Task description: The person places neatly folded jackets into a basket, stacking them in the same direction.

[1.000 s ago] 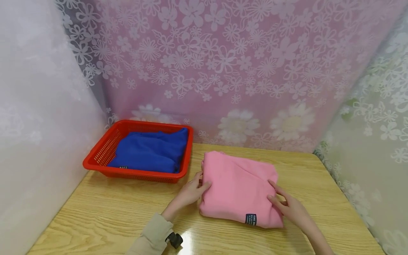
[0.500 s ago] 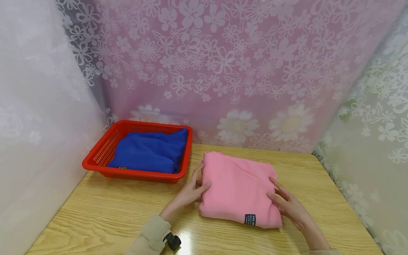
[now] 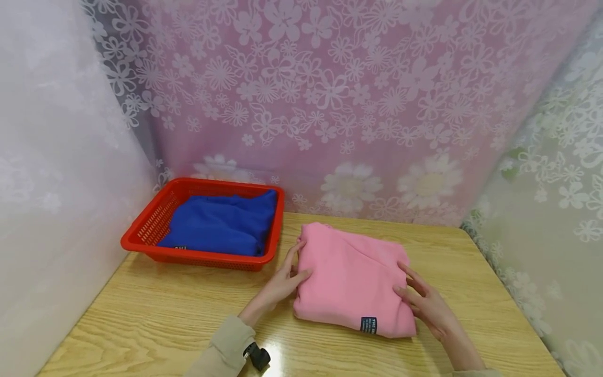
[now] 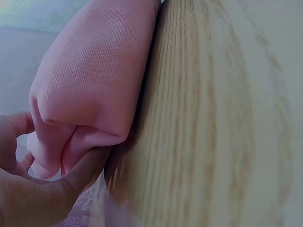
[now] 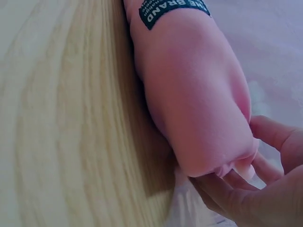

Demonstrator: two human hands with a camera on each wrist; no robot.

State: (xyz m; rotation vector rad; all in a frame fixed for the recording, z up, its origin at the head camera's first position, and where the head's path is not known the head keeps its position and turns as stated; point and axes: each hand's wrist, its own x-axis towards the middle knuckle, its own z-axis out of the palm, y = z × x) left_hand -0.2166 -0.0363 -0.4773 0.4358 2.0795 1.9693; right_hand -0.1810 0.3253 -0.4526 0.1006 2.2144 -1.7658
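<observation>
A thick pink sweatshirt (image 3: 353, 277), folded into a rough square, lies on the wooden table right of centre in the head view. Its dark label (image 3: 369, 325) is at the near edge. My left hand (image 3: 281, 284) grips the left side, thumb on top and fingers along the edge. The right hand (image 3: 428, 303) holds the opposite side, its thumb on the upper face. In the left wrist view, fingers (image 4: 90, 165) reach under the folded end of the cloth. Fingertips of the right hand (image 5: 265, 189) are partly hidden beneath the cloth in the right wrist view.
A red plastic basket (image 3: 133, 239) stands at the back left of the table (image 3: 188, 319). Inside it lies a folded blue garment (image 3: 221, 222). Flowered curtains (image 3: 330, 104) hang behind and at both sides. A black device (image 3: 257, 357) is strapped to the left wrist.
My left fingers have spread farther up the sweatshirt's left edge. The right hand has shifted slightly at its side, and the sweatshirt has moved very slightly left.
</observation>
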